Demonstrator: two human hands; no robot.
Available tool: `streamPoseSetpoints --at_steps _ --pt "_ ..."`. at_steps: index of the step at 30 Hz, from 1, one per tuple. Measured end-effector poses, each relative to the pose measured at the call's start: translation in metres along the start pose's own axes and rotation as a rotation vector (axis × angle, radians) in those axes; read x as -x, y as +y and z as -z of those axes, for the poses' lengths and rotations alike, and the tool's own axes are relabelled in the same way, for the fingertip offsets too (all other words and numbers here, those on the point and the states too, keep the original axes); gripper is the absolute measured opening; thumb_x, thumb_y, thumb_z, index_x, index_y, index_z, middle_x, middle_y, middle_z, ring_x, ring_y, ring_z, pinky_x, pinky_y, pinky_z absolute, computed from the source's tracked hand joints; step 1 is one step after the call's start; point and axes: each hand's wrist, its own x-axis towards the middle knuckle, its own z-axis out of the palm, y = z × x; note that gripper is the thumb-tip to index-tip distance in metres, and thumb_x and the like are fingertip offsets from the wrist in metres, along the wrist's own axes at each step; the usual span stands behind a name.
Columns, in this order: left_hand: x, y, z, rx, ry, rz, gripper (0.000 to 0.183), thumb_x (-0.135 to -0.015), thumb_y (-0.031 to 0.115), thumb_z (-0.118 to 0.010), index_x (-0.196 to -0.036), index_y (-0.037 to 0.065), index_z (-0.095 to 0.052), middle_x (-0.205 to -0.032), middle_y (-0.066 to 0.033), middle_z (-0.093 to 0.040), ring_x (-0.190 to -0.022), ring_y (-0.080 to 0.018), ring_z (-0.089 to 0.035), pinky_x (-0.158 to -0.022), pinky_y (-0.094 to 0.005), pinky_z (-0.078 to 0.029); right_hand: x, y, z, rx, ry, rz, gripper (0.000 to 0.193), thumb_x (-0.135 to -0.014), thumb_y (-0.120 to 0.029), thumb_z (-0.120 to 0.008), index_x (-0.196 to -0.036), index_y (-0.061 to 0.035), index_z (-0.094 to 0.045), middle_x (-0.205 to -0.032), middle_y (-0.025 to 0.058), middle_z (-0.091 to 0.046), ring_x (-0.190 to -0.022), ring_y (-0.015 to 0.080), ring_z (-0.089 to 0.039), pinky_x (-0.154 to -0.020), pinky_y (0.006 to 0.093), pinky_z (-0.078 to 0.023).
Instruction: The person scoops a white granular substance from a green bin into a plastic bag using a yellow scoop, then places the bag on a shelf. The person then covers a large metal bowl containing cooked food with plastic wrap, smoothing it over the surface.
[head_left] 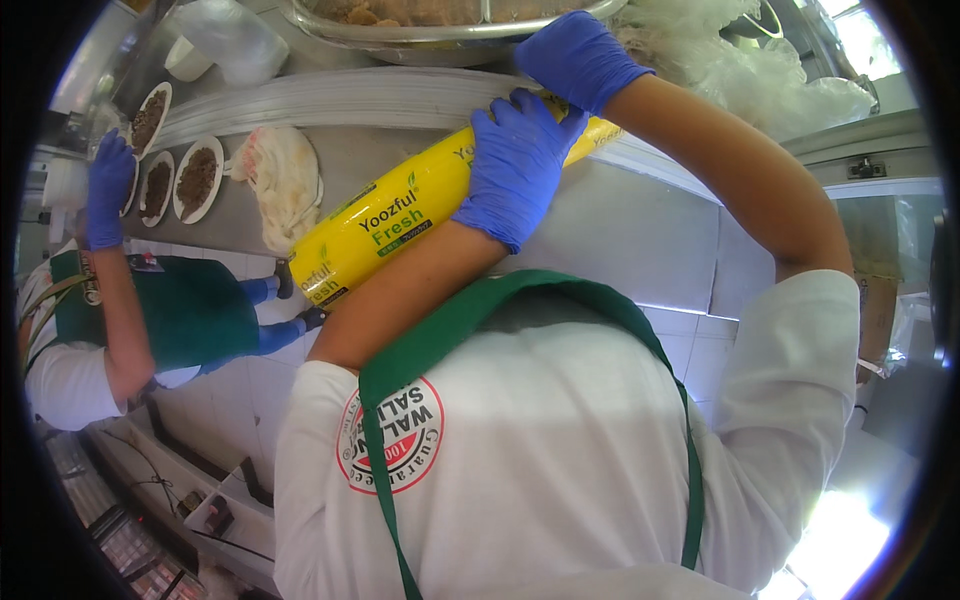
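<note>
A long yellow cling film box (385, 215) lies slantwise in front of me, its near end toward the lower left. My left hand (518, 165), in a blue glove, is wrapped over the box's upper part, fingers bent across its far side. Just beyond the box's far end, my right hand (580, 62), also gloved in blue, is closed in a fist beside the rim of a large metal tray (450, 38). Whatever the right fingers hold is hidden.
A crumpled whitish cloth (278, 185) and white plates of brown crumbly food (198, 180) are on the metal counter (380, 150) at left. Clear plastic bags (740, 75) heap at far right. A co-worker's blue-gloved hand (108, 190) reaches toward the plates.
</note>
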Motion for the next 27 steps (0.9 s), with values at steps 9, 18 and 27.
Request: streamPoseSetpoints --at_steps 9,18,27 --pt "-0.005 -0.004 0.003 0.034 -0.020 -0.005 0.087 -0.079 0.032 -0.075 -0.153 0.025 -0.031 -0.101 -0.0156 -0.055 -0.086 -0.0287 -0.058 -0.070 -0.0435 -0.045 0.023 0.057 0.035 -0.261 -0.009 0.256 0.003 -0.079 -0.014 -0.070 -0.080 -0.0151 -0.072 -0.076 0.0047 -0.070 -0.071 0.0257 -0.070 -0.063 0.0351 -0.057" --pt "0.002 0.002 0.000 -0.060 0.117 -0.007 0.084 -0.079 0.026 -0.072 -0.153 0.027 -0.034 -0.106 -0.0181 -0.056 -0.086 -0.0291 -0.056 -0.073 -0.0427 -0.044 0.002 0.014 0.010 -0.060 0.001 0.091 0.008 -0.076 -0.012 -0.069 -0.068 -0.0107 -0.071 -0.064 0.0052 -0.067 -0.067 0.0235 -0.071 -0.059 0.0361 -0.056" --pt "0.002 0.001 0.005 -0.051 0.050 -0.017 0.084 -0.081 0.028 -0.071 -0.155 0.027 -0.031 -0.111 -0.0203 -0.055 -0.089 -0.0300 -0.055 -0.077 -0.0449 -0.045 0.032 0.081 0.017 -0.546 0.181 0.254 0.006 -0.081 -0.017 -0.065 -0.082 -0.0166 -0.071 -0.067 0.0059 -0.065 -0.068 0.0256 -0.070 -0.064 0.0418 -0.056"
